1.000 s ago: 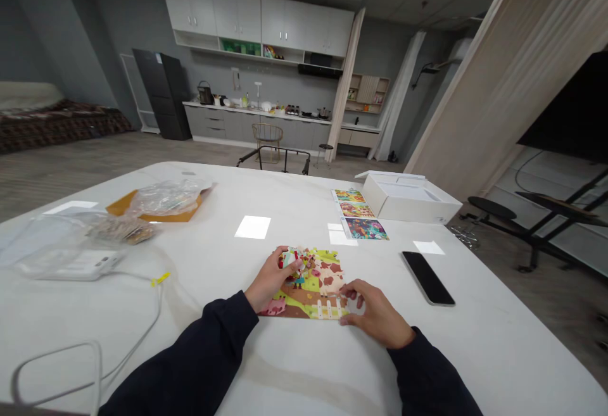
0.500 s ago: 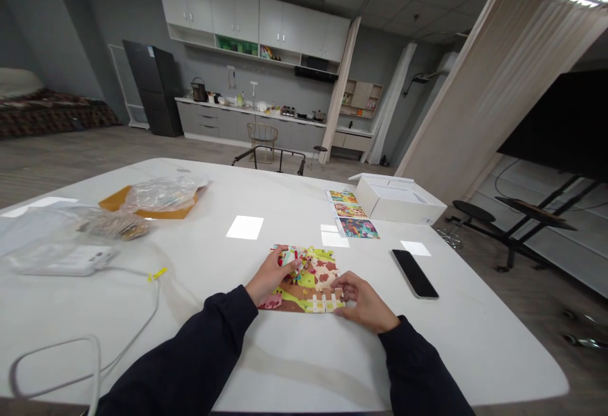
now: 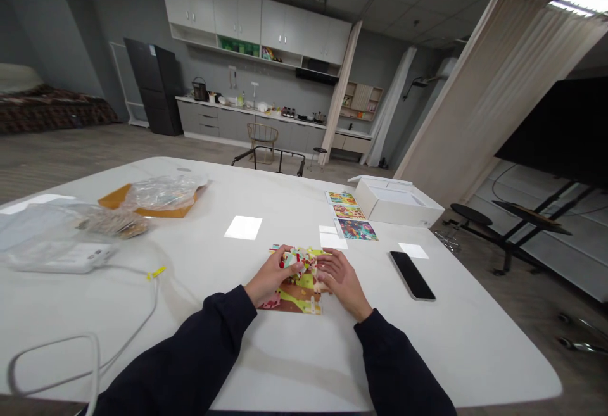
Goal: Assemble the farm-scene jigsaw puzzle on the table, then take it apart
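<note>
Farm jigsaw puzzle point(image 3: 300, 296) lies flat on white table point(image 3: 199, 340) right under both hands, long axis L–R. L hand point(image 3: 272, 275) is nearer the loose piece clump point(image 3: 293, 259), its fingers point(image 3: 295, 266) curled down, gripping it. R hand point(image 3: 341, 284) sits just right of clump, fingers point(image 3: 327, 265) half-open, tips on puzzle; grip can't tell. Picture cards point(image 3: 351, 216) lie ahead of R fingers, black phone point(image 3: 411, 275) to their right.

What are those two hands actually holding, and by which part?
The left hand has its fingertips on loose puzzle pieces atop a farm-scene jigsaw; whether it grips one is unclear. The right hand only touches them.
</note>
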Tool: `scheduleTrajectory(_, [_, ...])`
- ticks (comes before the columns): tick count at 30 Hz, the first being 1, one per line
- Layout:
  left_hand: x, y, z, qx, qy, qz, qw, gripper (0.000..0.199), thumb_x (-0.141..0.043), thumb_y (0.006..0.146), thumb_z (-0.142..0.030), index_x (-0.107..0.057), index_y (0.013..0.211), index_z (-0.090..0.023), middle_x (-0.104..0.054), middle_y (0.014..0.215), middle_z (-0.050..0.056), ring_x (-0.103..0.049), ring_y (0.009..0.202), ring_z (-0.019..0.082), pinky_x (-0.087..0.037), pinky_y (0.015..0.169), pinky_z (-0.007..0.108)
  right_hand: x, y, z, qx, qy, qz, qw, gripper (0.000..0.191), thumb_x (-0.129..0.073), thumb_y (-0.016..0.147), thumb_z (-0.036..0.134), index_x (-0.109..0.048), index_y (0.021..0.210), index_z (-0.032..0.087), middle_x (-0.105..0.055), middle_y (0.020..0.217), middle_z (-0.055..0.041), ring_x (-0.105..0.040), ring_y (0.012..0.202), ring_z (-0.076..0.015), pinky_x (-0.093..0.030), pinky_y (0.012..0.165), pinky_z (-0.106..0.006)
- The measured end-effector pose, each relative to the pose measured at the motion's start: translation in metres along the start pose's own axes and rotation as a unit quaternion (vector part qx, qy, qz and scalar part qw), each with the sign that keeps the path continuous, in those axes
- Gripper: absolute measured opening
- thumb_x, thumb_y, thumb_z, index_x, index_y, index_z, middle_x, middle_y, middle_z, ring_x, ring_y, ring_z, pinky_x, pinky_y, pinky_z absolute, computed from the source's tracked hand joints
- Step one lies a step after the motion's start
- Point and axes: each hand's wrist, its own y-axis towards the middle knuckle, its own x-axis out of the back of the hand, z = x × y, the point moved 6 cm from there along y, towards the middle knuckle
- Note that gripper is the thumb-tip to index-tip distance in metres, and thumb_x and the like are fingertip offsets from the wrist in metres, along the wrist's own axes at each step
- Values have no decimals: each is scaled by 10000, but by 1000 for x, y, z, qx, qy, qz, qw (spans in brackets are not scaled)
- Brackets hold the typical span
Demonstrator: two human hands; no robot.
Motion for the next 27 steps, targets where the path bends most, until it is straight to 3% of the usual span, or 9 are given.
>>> scheduleTrajectory(3, [14,5,2,4,-8,-70,998,578,-884,722,-509,-573,1096,-195,-750,963,67,-730,838,205,-583,755,307,3,-12,5,70,-165,47,983,710,-886,697,481,-617,1318,265,-644,1310,-122,-590,1240,-307,-437,1121,-537])
scheduleTrajectory(6, [18,7,7,10,-20,-83,996,610,-895,701,-519,-565,1102,-199,-752,1008,84,-742,878,228,-586,744,312,0,-22,0,101,-274,136,947,738,-975,537,520,-733,1179,248,-652,1282,-137,-561,1259,-369,-413,1126,-570])
scheduleTrajectory(11, [20,10,17,23,-19,-86,996,640,-910,678,-521,-577,1117,-194,-743,1041,105,-749,921,254,-593,745,325,-10,-25,1,128,-355,179,909,427,-868,749,448,-786,1122,258,-685,1214,-130,-621,1164,-333,-464,1064,-526])
scheduleTrajectory(15, [19,10,18,29,-40,-82,995,637,-906,683,-527,-573,1111,-193,-738,1042,105,-748,930,257,-601,748,334,-16,-27,15,177,-375,173,893,235,-718,882,329,-788,1095,259,-714,1125,-110,-641,1084,-299,-492,995,-486])
scheduleTrajectory(21, [16,9,16,39,-61,-70,995,618,-918,678,-505,-587,1091,-186,-737,1045,111,-746,906,250,-613,746,344,-11,-23,11,132,-329,134,925,308,-476,1045,360,-761,1042,243,-740,966,-85,-666,925,-248,-522,861,-406])
scheduleTrajectory(25, [17,8,17,32,-51,-78,995,614,-925,673,-486,-620,1111,-181,-738,1086,128,-746,935,270,-613,748,346,-10,-21,1,78,-251,108,959,355,-472,1049,436,-759,1013,229,-728,802,-51,-666,705,-196,-539,712,-339])
scheduleTrajectory(27, [19,9,19,32,-48,-83,995,623,-927,669,-484,-629,1125,-183,-737,1110,132,-745,950,276,-614,761,350,-9,-21,-1,56,-209,85,973,347,-508,1029,458,-767,1003,229,-737,788,-47,-684,692,-197,-556,678,-326])
